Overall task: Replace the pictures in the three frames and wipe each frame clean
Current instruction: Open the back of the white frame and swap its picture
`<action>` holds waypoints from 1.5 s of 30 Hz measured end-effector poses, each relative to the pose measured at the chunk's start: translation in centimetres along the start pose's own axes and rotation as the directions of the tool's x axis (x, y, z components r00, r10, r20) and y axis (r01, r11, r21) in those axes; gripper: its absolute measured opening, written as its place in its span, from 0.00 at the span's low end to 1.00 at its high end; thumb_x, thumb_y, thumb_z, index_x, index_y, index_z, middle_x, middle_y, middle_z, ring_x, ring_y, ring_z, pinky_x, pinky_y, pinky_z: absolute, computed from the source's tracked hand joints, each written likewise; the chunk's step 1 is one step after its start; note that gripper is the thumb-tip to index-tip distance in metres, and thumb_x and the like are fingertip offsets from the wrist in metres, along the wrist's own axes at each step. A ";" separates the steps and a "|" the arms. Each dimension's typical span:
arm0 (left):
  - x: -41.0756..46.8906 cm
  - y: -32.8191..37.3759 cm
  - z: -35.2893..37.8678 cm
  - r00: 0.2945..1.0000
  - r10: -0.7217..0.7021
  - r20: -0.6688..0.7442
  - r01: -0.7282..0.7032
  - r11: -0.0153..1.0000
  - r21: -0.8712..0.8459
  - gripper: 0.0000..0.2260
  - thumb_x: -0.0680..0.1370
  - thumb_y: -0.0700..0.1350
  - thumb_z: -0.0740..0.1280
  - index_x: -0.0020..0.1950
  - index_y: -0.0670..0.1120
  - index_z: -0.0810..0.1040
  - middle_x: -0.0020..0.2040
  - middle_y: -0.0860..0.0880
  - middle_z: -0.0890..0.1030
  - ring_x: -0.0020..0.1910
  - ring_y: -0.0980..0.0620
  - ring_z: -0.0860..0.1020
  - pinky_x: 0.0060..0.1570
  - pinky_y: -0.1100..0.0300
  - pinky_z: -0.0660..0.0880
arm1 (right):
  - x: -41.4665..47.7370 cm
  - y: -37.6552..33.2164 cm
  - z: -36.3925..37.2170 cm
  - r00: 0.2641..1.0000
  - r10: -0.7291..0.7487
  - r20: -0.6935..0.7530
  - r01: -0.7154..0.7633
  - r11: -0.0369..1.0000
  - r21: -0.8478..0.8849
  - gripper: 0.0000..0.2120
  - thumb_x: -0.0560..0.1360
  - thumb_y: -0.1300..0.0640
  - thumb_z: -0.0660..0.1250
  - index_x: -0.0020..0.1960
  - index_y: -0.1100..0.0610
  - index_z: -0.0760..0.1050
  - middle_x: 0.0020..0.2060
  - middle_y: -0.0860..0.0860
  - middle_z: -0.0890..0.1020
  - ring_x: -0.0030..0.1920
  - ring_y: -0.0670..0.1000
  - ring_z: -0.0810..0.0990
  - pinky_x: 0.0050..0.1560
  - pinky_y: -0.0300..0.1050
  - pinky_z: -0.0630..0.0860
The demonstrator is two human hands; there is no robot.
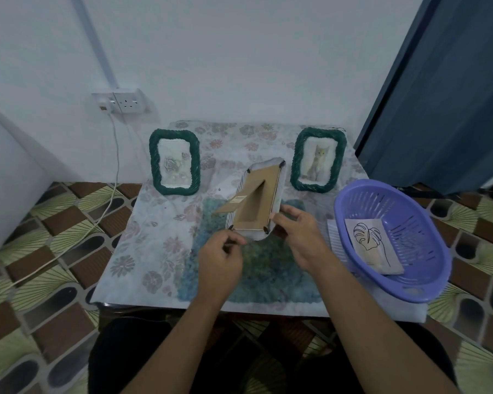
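One floral tablecloth [154, 237], tiled floor [54, 237] | left hand [221, 260] pinches frame [256, 206] corner | right hand [302, 237] grips its edge

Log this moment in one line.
stage: white-rimmed frame face down on green fuzzy cloth | left hand: at near corner clip, grip unclear | right hand: holds frame's right edge
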State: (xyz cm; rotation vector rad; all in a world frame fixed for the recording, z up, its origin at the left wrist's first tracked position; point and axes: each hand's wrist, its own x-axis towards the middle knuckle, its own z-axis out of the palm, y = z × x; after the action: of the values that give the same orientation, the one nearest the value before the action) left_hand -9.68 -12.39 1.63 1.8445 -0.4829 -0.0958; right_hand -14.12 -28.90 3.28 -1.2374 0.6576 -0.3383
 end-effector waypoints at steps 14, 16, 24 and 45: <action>5.3 -1.3 -2.0 0.908 -0.404 0.112 0.419 0.866 -0.273 0.14 0.81 0.33 0.61 0.62 0.45 0.79 0.52 0.50 0.83 0.47 0.54 0.82 0.45 0.62 0.79 | -0.5 -0.8 -1.0 0.989 0.030 0.147 -0.043 0.995 0.089 0.16 0.80 0.66 0.63 0.66 0.55 0.71 0.49 0.53 0.86 0.48 0.50 0.85 0.47 0.41 0.81; 5.4 -1.4 -2.0 0.915 -0.388 0.109 0.403 0.874 -0.271 0.14 0.81 0.35 0.63 0.60 0.51 0.79 0.52 0.54 0.83 0.50 0.56 0.81 0.50 0.61 0.78 | -0.5 -0.5 -0.6 0.994 0.053 0.091 -0.049 0.998 -0.046 0.13 0.83 0.61 0.60 0.67 0.52 0.68 0.53 0.50 0.84 0.51 0.49 0.83 0.48 0.41 0.79; 4.5 0.6 -0.9 0.897 -0.425 0.126 0.442 0.874 -0.201 0.11 0.84 0.46 0.59 0.63 0.51 0.78 0.56 0.57 0.78 0.53 0.57 0.77 0.53 0.59 0.75 | -1.2 0.4 1.8 0.996 0.088 0.017 -0.083 0.978 -0.189 0.22 0.82 0.43 0.61 0.67 0.48 0.53 0.63 0.47 0.71 0.59 0.47 0.73 0.45 0.33 0.70; 2.9 -2.2 0.6 0.965 -0.261 0.027 0.253 0.951 0.176 0.14 0.70 0.45 0.77 0.54 0.49 0.80 0.42 0.57 0.79 0.37 0.64 0.75 0.32 0.72 0.67 | -1.0 4.5 0.7 0.985 -0.014 -0.172 -0.092 0.801 -0.592 0.24 0.71 0.55 0.72 0.60 0.51 0.62 0.58 0.53 0.77 0.60 0.54 0.76 0.56 0.50 0.77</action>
State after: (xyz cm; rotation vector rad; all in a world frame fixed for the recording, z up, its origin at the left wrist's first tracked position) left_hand -6.63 -13.44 -0.13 2.0718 -0.2894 -0.2854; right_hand -14.92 -26.44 -0.60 -1.8131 0.9831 -0.2018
